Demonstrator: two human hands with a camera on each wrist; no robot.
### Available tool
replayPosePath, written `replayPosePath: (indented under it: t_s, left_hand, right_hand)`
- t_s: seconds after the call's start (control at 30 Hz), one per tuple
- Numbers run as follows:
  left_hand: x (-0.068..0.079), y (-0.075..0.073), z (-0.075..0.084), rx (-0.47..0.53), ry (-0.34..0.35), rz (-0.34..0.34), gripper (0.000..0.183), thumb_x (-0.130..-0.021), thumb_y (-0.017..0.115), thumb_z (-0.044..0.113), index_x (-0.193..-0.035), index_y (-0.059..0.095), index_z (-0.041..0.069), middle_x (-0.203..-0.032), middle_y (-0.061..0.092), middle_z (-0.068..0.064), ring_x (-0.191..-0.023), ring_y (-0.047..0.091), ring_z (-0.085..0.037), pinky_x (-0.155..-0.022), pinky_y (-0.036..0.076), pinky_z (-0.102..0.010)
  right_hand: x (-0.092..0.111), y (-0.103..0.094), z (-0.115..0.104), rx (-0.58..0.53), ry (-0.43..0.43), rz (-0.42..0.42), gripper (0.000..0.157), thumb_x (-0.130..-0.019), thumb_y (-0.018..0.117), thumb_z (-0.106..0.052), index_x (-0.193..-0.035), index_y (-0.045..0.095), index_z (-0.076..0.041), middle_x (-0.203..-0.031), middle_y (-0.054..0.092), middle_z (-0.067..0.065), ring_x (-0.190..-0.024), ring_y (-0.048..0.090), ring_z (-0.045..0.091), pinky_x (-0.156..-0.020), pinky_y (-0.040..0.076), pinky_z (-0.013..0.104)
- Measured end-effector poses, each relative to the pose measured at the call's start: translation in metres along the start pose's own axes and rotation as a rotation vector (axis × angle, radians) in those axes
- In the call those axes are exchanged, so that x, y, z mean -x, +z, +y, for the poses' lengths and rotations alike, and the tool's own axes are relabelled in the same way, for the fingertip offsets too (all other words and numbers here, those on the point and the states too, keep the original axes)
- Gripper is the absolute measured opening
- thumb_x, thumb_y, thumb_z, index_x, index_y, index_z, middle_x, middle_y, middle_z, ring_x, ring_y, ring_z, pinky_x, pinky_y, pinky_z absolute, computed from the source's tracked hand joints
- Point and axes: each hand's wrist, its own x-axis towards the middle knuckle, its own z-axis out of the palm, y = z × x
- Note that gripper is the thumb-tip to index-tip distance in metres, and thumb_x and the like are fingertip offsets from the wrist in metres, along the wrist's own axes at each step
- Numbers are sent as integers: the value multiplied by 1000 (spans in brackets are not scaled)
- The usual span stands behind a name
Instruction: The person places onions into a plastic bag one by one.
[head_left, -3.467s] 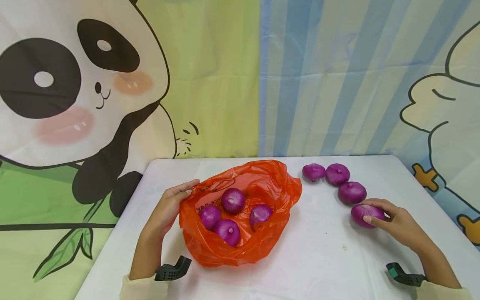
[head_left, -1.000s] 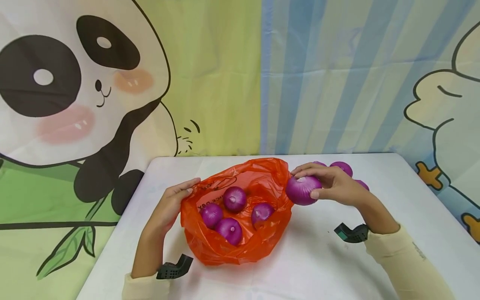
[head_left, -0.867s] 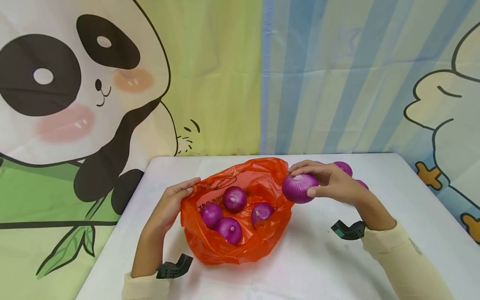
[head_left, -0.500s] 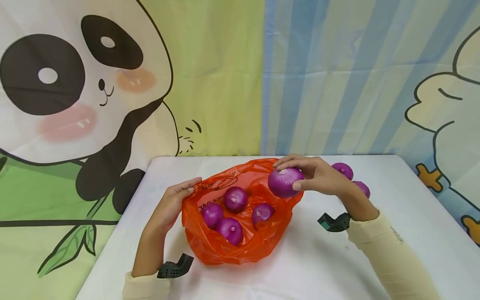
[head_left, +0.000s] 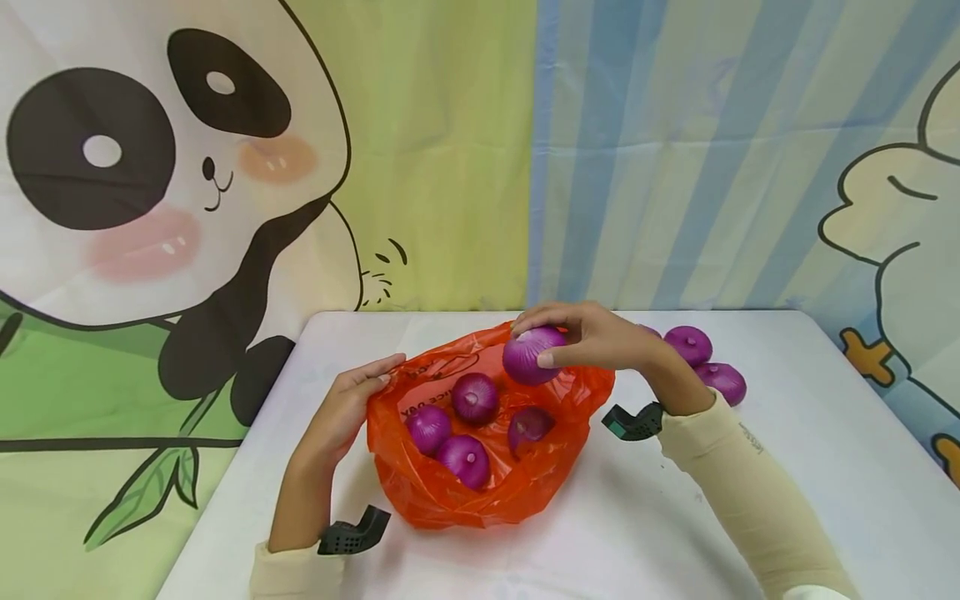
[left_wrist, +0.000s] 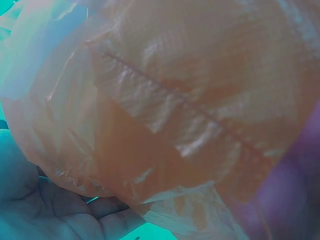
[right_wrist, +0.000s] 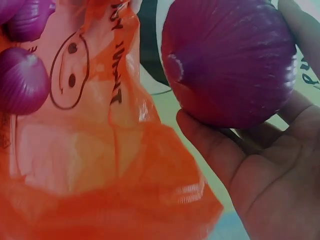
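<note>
An orange-red plastic bag (head_left: 480, 504) stands with its mouth wide, printed on the inside. Several purple onions lie in it, one a front onion (head_left: 463, 461). My left hand (head_left: 341, 412) holds the bag's left rim, thumb over the edge; in the left wrist view the film covers most of its fingers. Over the bag's back right part, my right hand (head_left: 600, 337) grips another purple onion (head_left: 531, 356) between thumb and fingers. The right wrist view has this held onion (right_wrist: 230, 65) raised beside the bag's printed wall (right_wrist: 75, 150).
To the right of the bag, loose purple onions sit near the back of the white table (head_left: 795, 467), among them a back onion (head_left: 687, 345) and a nearer onion (head_left: 722, 383). The right forearm partly hides this group. A patterned curtain (head_left: 442, 167) hangs behind the table.
My right hand took an onion from the right-hand row, lifted it and carried it left over the bag's mouth. The left hand keeps its hold on the rim.
</note>
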Motion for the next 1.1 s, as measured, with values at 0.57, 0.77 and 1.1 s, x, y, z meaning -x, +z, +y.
replayPosePath:
  t_s: [0.57,0.77,1.1]
  left_hand:
    - [0,2,2,7,-6,-5,43,-102,33,5,-142,45,-4,-142,47,-20,-126,50,-33,-95,47,-34]
    - [-1,2,2,3,-9,-8,43,-102,34,4,-142,44,-6,-142,47,-21,-127,49,-33,-97,46,-33]
    - [-2,1,1,0,3,2,42,-102,34,4,-141,45,-5,-143,46,-22,-128,49,-33,-96,46,-33]
  right_hand:
    - [-46,28,24,106,70,-100,38,-90,70,-23,-127,65,-14,-119,63,2,-101,63,21,-84,56,36]
    - [-58,42,33,110,54,-134,35,-91,70,-22,-124,66,-13,-116,65,0,-98,64,18,-84,55,35]
    - [-72,64,44,136,63,-161,36,-89,72,-28,-123,67,-19,-117,64,-4,-102,62,14,-85,55,31]
